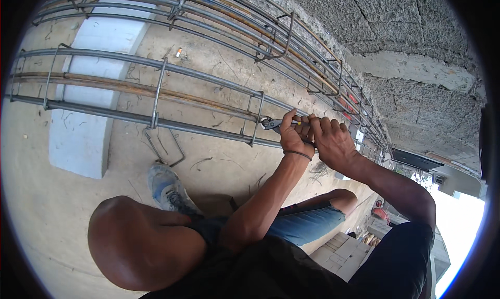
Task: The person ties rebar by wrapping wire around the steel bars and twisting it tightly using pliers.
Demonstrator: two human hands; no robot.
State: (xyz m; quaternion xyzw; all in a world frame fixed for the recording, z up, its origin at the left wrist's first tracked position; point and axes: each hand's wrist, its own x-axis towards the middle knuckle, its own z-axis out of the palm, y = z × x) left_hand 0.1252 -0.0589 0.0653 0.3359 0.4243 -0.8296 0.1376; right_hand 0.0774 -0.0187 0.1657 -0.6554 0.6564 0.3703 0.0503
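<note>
Your left hand (293, 135) is clenched around the handles of the pliers (272, 124), and your right hand (333, 142) is curled tight just beside it, grasping the handle ends; your own fingers hide which handle each palm presses. The head of the pliers points left, at a metal hoop (257, 120) on the nearer steel cage (203, 131), by its rusty middle bar (198, 102). You cannot tell from here whether its jaws meet on anything. The cage crosses the white block (83, 137), whose near edge sticks out toward you past the lowest bar. Off that block's right edge, a bent rod (165, 147) hangs or lies below the cage, just above your shoe (169, 187) on the floor (208, 169). Beyond, a second cage (224, 19) runs alongside the rough grey wall (416, 38). A dark band (298, 154) circles your left wrist.
</note>
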